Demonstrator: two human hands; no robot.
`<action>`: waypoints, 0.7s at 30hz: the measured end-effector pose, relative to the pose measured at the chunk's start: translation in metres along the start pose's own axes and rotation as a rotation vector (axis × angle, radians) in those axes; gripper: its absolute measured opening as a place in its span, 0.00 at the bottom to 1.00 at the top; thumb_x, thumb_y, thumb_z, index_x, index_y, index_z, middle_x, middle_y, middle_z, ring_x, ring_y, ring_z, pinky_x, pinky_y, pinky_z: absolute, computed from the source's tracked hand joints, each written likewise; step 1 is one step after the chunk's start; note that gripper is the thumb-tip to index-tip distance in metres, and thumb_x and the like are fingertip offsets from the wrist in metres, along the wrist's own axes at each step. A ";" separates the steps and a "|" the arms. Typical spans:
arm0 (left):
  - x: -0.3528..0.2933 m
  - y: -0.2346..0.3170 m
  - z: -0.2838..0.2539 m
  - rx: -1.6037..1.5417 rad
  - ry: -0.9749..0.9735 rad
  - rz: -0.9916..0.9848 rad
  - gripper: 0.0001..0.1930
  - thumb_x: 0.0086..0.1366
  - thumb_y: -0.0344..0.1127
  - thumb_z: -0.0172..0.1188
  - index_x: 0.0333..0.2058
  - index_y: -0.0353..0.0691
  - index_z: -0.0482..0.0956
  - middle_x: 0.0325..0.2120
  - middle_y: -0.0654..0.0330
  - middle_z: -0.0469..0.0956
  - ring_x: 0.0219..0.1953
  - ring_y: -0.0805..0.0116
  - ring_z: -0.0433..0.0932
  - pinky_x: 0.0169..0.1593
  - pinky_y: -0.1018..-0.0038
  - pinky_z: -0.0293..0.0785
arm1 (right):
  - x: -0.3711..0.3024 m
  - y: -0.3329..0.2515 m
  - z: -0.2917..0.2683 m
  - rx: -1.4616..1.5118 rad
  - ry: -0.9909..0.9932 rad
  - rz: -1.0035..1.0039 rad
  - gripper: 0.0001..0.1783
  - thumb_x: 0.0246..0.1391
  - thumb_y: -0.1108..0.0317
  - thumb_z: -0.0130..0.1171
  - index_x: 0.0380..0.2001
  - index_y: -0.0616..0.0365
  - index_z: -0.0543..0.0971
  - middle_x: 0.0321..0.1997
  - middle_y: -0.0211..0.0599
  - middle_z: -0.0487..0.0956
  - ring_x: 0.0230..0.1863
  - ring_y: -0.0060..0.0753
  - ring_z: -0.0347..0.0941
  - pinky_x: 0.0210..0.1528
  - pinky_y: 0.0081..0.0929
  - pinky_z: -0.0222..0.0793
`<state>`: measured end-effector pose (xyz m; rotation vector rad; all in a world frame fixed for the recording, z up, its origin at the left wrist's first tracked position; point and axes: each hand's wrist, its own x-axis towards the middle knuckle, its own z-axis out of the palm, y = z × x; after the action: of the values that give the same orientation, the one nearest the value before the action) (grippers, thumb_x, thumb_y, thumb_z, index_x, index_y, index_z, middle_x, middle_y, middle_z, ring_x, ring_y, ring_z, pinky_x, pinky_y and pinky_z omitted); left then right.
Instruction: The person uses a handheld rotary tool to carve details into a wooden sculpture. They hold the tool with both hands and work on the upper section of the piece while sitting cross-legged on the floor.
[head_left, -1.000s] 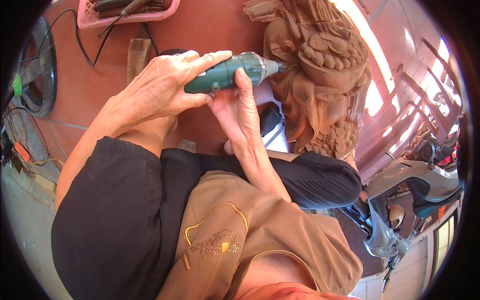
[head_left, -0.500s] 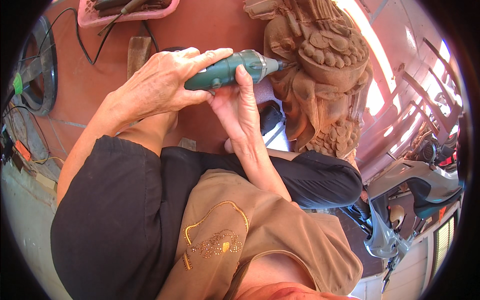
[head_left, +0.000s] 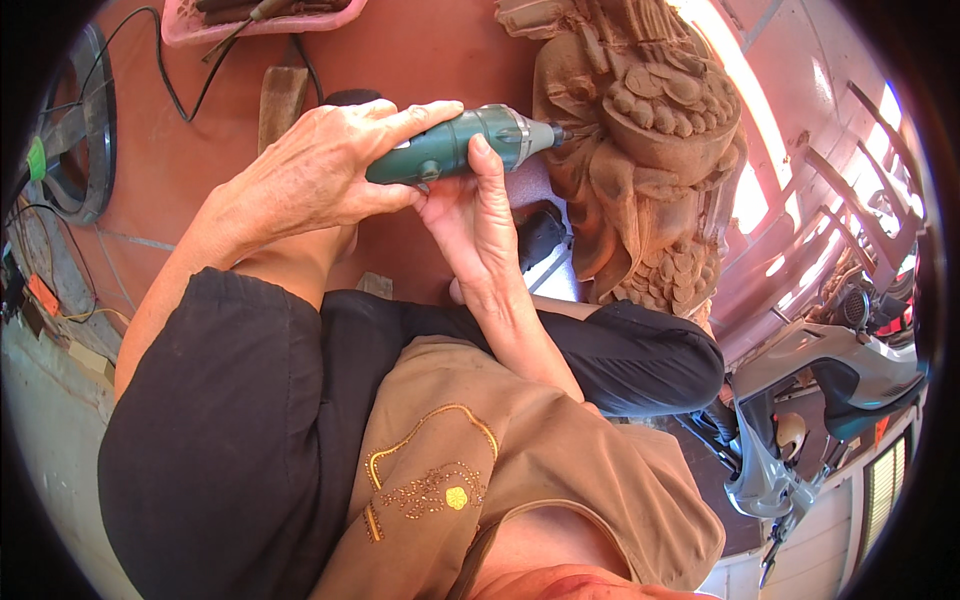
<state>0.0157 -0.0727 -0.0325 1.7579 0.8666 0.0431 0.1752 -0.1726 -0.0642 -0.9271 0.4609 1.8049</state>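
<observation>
A green straight grinder (head_left: 452, 145) with a grey nose points right toward a carved brown wooden sculpture (head_left: 640, 180). Wrapped over the tool's rear end is my left hand (head_left: 318, 165), its index finger stretched along the top. My right hand (head_left: 480, 215) cradles the body from below, thumb up against the front part. The small bit (head_left: 575, 133) at the nose reaches the carving beside its round bowl of fruit-like lumps; whether it touches the wood I cannot tell. Folds like draped cloth and clusters of round shapes cover the sculpture.
At the top left stands a pink basket (head_left: 265, 30) of tools, with a black cable (head_left: 178, 95) trailing near it. A wooden block (head_left: 283, 105) lies on the red tile floor. Left is a dark wheel-like ring (head_left: 98, 130); a grey motorbike (head_left: 790, 420) stands lower right.
The view has shifted slightly, so the carving and basket sit a little differently in it. Both hands keep the same hold on the grinder, its nose still by the carving.
</observation>
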 end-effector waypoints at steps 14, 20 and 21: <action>-0.008 0.000 -0.003 -0.008 -0.043 -0.046 0.41 0.46 0.29 0.66 0.63 0.46 0.66 0.39 0.47 0.76 0.41 0.45 0.77 0.45 0.59 0.74 | -0.003 0.007 -0.002 -0.002 0.006 0.004 0.25 0.57 0.57 0.64 0.55 0.48 0.71 0.54 0.32 0.77 0.55 0.35 0.74 0.55 0.41 0.72; -0.012 -0.002 -0.001 -0.042 -0.017 -0.020 0.40 0.46 0.29 0.66 0.63 0.46 0.67 0.40 0.47 0.77 0.41 0.45 0.77 0.46 0.60 0.74 | -0.005 0.009 0.000 0.001 0.010 0.012 0.24 0.57 0.58 0.63 0.55 0.48 0.71 0.54 0.34 0.77 0.54 0.35 0.74 0.55 0.42 0.72; -0.013 -0.002 -0.001 -0.042 -0.017 -0.017 0.40 0.46 0.29 0.66 0.62 0.46 0.67 0.40 0.47 0.77 0.42 0.45 0.77 0.46 0.60 0.74 | -0.006 0.010 0.000 0.001 0.010 0.013 0.24 0.57 0.58 0.63 0.55 0.48 0.71 0.54 0.34 0.77 0.54 0.35 0.74 0.55 0.42 0.72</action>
<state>0.0047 -0.0787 -0.0290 1.7094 0.8623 0.0349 0.1677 -0.1802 -0.0611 -0.9346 0.4756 1.8124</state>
